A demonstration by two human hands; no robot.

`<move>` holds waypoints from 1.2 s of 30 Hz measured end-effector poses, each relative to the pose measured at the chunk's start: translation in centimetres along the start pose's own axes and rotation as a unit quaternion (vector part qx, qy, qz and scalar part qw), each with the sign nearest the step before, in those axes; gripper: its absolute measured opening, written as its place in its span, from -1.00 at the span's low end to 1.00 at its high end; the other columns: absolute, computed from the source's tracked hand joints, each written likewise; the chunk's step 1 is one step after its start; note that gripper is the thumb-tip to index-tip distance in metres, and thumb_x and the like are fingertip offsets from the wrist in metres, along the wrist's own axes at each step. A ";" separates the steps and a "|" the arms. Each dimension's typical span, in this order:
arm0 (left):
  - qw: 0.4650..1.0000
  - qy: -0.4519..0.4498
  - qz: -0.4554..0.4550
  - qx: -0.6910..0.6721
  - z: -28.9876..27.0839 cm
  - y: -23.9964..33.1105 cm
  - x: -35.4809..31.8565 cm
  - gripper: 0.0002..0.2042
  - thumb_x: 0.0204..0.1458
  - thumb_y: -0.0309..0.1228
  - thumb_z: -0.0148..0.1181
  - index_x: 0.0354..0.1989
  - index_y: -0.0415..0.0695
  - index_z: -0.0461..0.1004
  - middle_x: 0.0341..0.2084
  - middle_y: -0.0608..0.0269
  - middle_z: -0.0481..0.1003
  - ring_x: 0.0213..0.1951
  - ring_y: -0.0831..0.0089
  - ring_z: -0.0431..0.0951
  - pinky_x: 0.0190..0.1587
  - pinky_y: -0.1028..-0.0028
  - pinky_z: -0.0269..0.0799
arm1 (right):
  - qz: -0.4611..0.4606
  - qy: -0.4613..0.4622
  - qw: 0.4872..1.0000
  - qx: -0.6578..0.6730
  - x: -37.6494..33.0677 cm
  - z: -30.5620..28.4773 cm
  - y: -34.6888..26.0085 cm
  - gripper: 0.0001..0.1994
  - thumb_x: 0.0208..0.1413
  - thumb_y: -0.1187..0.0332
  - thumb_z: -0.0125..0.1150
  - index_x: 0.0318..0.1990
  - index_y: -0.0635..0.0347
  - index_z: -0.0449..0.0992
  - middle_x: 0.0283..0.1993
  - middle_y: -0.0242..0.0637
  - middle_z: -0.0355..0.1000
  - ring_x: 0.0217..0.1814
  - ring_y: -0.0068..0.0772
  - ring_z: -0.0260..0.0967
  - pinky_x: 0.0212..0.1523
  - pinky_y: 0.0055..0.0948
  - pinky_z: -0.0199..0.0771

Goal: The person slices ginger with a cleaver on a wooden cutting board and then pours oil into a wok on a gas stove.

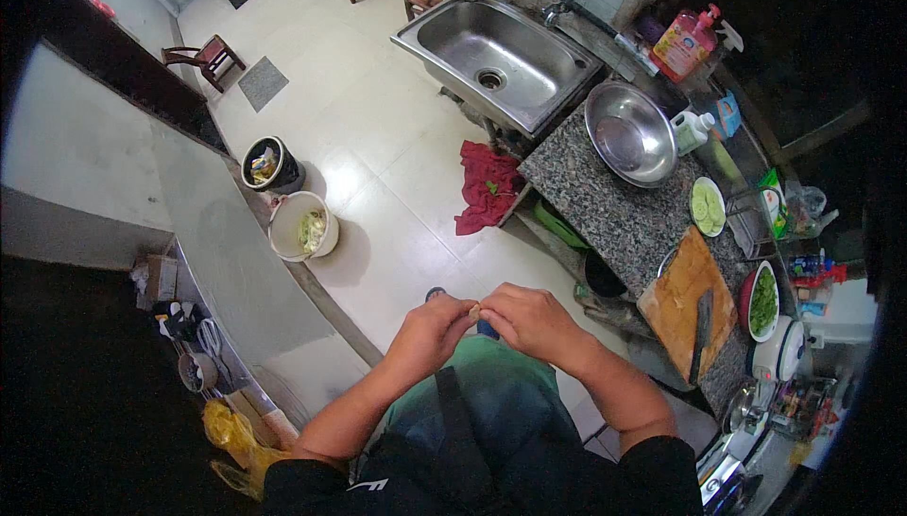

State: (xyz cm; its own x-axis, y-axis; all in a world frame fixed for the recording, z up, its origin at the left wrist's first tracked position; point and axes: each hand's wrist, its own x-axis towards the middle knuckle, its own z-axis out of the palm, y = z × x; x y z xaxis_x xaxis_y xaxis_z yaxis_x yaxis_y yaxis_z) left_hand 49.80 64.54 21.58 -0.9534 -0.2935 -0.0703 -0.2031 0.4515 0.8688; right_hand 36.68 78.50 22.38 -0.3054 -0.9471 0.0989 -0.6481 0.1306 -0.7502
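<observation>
Both hands meet in front of my body, fingertips pinched together. Between them is a small pale piece (475, 312), too small to name. My left hand (433, 331) is closed on it from the left side. From the right, my right hand (535, 321) pinches it too, with thumb and fingers pressed together. On the counter to the right lies a wooden cutting board (687, 294), and a knife (702, 335) with a dark handle rests on it.
A granite counter (586, 176) carries a steel bowl (631, 133), a plate of green slices (707, 206) and a bowl of chopped greens (761, 301). Beyond stands a steel sink (501, 43). A white bucket (302, 225) and a black bin (271, 164) stand on the floor, left.
</observation>
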 end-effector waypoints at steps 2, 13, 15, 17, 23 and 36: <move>1.000 -0.002 -0.001 0.006 -1.2 -1.0 0.3 -0.85 -0.01 -0.49 0.16 -0.25 -0.24 0.49 -0.43 0.03 0.48 -0.42 0.17 0.50 -0.35 0.37 0.41 | 0.005 -0.012 1.000 -0.016 1.4 0.9 0.1 -0.88 0.02 0.35 0.07 -0.37 0.19 0.44 -0.40 -0.19 0.34 -0.34 -0.09 0.37 -0.31 -0.20 0.41; 0.974 -0.067 -0.129 -0.173 -7.3 -6.5 3.0 -0.83 0.04 -0.45 0.15 -0.23 -0.26 0.50 -0.46 0.24 0.52 -0.44 0.54 0.46 -0.33 0.52 0.39 | 0.128 -0.013 0.988 0.081 9.1 4.6 0.4 -0.90 -0.09 0.43 0.14 -0.41 0.26 0.48 -0.49 -0.23 0.40 -0.51 -0.38 0.37 -0.49 -0.45 0.36; 0.943 -0.103 -0.192 -0.252 -8.3 -7.3 3.7 -0.82 0.05 -0.44 0.15 -0.22 -0.27 0.51 -0.45 0.31 0.52 -0.42 0.63 0.42 -0.32 0.57 0.38 | 0.163 -0.037 0.977 0.133 9.9 4.8 1.1 -0.89 -0.04 0.42 0.14 -0.40 0.27 0.49 -0.49 -0.30 0.42 -0.52 -0.51 0.35 -0.51 -0.52 0.34; 0.918 -0.114 -0.206 -0.318 -9.0 -7.9 4.7 -0.82 0.04 -0.45 0.15 -0.21 -0.26 0.51 -0.44 0.32 0.52 -0.41 0.62 0.44 -0.31 0.58 0.38 | 0.207 -0.057 0.953 0.214 10.5 5.1 2.5 -0.87 0.02 0.40 0.12 -0.39 0.29 0.50 -0.49 -0.36 0.42 -0.51 -0.58 0.33 -0.51 -0.57 0.32; 0.866 -0.114 -0.243 -0.421 -10.0 -9.8 8.8 -0.83 0.03 -0.48 0.16 -0.23 -0.30 0.50 -0.45 0.29 0.52 -0.40 0.59 0.47 -0.28 0.58 0.40 | 0.332 -0.118 0.854 0.382 14.7 2.8 4.7 -0.83 0.10 0.36 0.11 -0.37 0.30 0.51 -0.51 -0.44 0.40 -0.53 -0.66 0.31 -0.50 -0.64 0.33; 0.978 0.001 -0.204 -0.034 -9.4 -2.5 25.9 -0.77 0.00 -0.35 0.23 -0.35 -0.32 0.53 -0.59 0.30 0.50 -0.53 0.66 0.42 -0.46 0.57 0.37 | 0.046 -0.020 0.993 0.103 23.9 -7.9 14.5 -0.90 -0.06 0.37 0.11 -0.44 0.21 0.44 -0.45 -0.13 0.38 -0.39 -0.05 0.38 -0.36 -0.20 0.38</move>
State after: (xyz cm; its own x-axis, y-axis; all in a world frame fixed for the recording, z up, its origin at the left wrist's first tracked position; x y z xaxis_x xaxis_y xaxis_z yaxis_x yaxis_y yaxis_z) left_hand 27.70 47.94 22.20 -0.7953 -0.4390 -0.4181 -0.5522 0.2397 0.7985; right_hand 14.50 60.05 19.02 -0.3259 -0.9454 -0.0004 -0.4601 0.1590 -0.8735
